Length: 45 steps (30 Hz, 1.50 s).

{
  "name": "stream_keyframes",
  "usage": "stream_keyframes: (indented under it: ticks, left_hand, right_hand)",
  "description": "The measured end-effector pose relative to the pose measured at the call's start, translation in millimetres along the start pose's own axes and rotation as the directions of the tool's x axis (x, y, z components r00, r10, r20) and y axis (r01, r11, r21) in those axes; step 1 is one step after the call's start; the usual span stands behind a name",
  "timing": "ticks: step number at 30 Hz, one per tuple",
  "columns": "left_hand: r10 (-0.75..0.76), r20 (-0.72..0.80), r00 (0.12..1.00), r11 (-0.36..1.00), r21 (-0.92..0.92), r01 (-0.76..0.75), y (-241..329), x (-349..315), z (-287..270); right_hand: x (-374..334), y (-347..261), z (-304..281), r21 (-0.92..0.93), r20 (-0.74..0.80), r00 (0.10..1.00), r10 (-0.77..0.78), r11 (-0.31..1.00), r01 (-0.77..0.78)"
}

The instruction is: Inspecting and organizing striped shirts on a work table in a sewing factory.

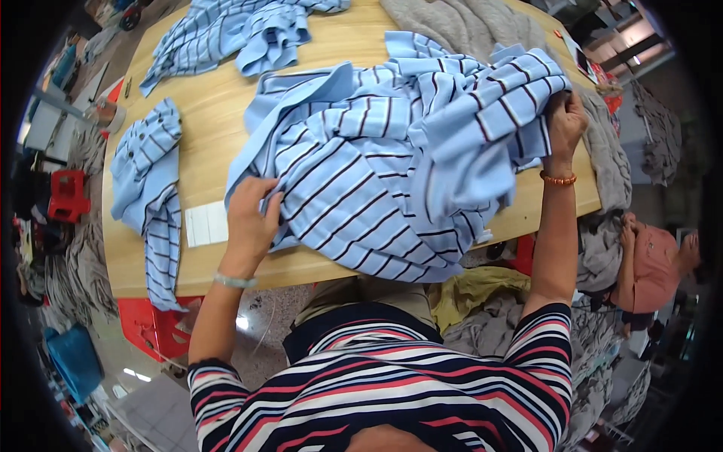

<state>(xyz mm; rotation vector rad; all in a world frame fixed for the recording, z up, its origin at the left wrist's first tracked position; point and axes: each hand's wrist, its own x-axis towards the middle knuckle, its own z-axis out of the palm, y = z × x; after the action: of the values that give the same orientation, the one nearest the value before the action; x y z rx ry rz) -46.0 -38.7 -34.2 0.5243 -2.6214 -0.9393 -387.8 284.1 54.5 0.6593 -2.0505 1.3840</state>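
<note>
A light blue knit garment (354, 173) with dark and white stripes lies bunched across the middle of the wooden table (203, 151), its lower part hanging over the near edge. My left hand (254, 215) pinches its left border, thumb and fingers closed on the cloth. At the right, my right hand (566, 124) grips a raised striped part of the cloth, which hangs in folds; its fingertips are partly hidden by the fabric. Just left of my left hand, a white card or paper strip (205, 224) lies on the table.
Another striped blue garment (154, 188) hangs over the table's left edge, and more striped cloth (233, 38) lies at the far left. Grey knit cloth (474, 26) is heaped at the far right. Red stools (151, 324) stand below. A person in pink (651, 260) sits at the right.
</note>
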Motion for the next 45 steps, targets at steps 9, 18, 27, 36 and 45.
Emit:
stream_keyframes:
  ticks: [9,18,27,36,45]
  left_hand:
    - [0.26,-0.024,0.965,0.938,-0.232,-0.258,74,11,23]
    - [0.485,0.098,0.869,0.721,-0.608,-0.333,175,49,81]
    - [0.347,-0.433,0.832,0.721,-0.445,-0.532,122,38,72]
    - [-0.225,0.411,0.883,0.488,-0.737,0.467,21,-34,20]
    - [0.083,0.425,0.901,0.813,-0.552,0.186,97,-18,6]
  right_hand:
    - [-14,-15,-22,0.671,0.155,0.956,0.249,0.684,-0.287]
    - [-1,-104,-55,0.362,0.003,0.998,-0.06,0.931,0.055]
    - [-7,-140,-42,0.074,0.514,0.662,-0.546,0.797,0.599]
    - [3,-90,-73,-0.071,0.418,0.817,-0.398,0.882,0.466]
    - [-57,-43,2,-0.185,0.825,0.564,0.05,0.965,0.186]
